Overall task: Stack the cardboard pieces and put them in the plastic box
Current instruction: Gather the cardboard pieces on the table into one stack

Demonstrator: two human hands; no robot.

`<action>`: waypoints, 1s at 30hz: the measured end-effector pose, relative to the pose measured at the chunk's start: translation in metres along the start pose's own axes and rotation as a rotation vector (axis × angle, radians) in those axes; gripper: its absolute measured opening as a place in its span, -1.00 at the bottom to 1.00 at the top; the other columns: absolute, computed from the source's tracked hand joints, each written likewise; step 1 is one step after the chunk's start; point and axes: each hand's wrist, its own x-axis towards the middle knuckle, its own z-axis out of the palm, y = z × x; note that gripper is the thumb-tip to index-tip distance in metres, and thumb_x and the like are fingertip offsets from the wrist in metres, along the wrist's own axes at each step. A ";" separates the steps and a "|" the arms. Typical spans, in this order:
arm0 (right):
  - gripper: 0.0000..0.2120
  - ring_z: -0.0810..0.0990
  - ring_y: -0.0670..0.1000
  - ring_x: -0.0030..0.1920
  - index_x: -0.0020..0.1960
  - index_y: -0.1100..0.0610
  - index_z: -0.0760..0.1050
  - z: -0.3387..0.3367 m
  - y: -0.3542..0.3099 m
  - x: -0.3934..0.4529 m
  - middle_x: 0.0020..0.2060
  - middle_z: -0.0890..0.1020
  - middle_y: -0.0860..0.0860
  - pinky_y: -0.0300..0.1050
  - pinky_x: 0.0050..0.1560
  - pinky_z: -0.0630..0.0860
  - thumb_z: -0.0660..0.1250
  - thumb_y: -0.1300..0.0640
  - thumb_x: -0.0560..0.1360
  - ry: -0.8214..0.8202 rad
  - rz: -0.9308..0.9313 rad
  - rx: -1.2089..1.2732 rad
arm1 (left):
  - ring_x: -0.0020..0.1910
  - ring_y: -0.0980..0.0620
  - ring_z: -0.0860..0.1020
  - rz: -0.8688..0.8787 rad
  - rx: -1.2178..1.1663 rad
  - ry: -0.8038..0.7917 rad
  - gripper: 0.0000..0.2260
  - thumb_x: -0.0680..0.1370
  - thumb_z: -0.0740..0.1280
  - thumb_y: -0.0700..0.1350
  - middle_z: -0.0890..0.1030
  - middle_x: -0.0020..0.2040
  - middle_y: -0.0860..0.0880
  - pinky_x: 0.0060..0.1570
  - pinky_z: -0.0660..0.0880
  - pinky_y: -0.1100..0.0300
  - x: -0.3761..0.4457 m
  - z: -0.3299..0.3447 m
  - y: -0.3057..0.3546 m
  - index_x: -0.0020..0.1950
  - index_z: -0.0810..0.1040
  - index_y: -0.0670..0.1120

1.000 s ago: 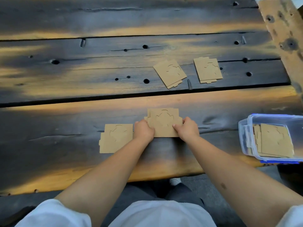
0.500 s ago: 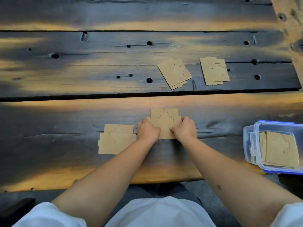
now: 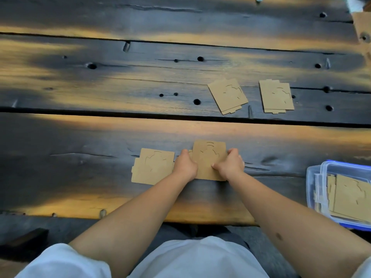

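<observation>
Fingers of the left hand (image 3: 185, 166) and right hand (image 3: 228, 167) curl round the held cardboard stack (image 3: 208, 157), well left of the plastic box (image 3: 317, 177); a loose squeeze could fan the thin sheets apart across the surface (image 3: 80, 137).

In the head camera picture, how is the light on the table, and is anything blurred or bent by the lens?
Head view: warm orange light lies in uneven patches across the dark wooden table; the plank seams curve, a wide-angle effect; the plastic box is cut off at the right edge; the cardboard piece held by the left hand and right hand is sharp enough to show its cut lines.
</observation>
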 end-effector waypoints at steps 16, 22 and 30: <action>-0.44 0.51 0.16 0.23 0.27 0.16 0.36 0.084 -0.058 -0.077 0.22 0.54 0.13 0.04 0.18 0.46 0.51 0.01 0.40 -0.164 -0.107 0.094 | 0.29 -0.21 0.37 -0.085 0.149 0.215 -0.70 0.52 0.26 -0.16 0.48 0.21 -0.22 0.22 0.33 0.10 -0.001 -0.093 -0.098 0.24 0.50 -0.12; -0.46 0.52 0.19 0.20 0.19 0.16 0.37 0.107 -0.070 -0.088 0.19 0.55 0.15 0.01 0.06 0.45 0.52 -0.04 0.37 -0.096 -0.082 0.038 | 0.25 -0.23 0.42 -0.158 0.066 0.194 -0.69 0.48 0.21 -0.18 0.42 0.22 -0.21 0.22 0.42 0.01 0.005 -0.102 -0.110 0.22 0.44 -0.12; -0.48 0.49 0.20 0.23 0.14 0.12 0.33 0.115 -0.078 -0.086 0.14 0.58 0.12 0.01 0.06 0.45 0.50 -0.04 0.34 -0.083 -0.038 -0.035 | 0.17 -0.19 0.47 -0.194 -0.007 0.125 -0.71 0.46 0.22 -0.19 0.51 0.17 -0.17 0.10 0.48 0.02 0.011 -0.113 -0.117 0.18 0.40 -0.12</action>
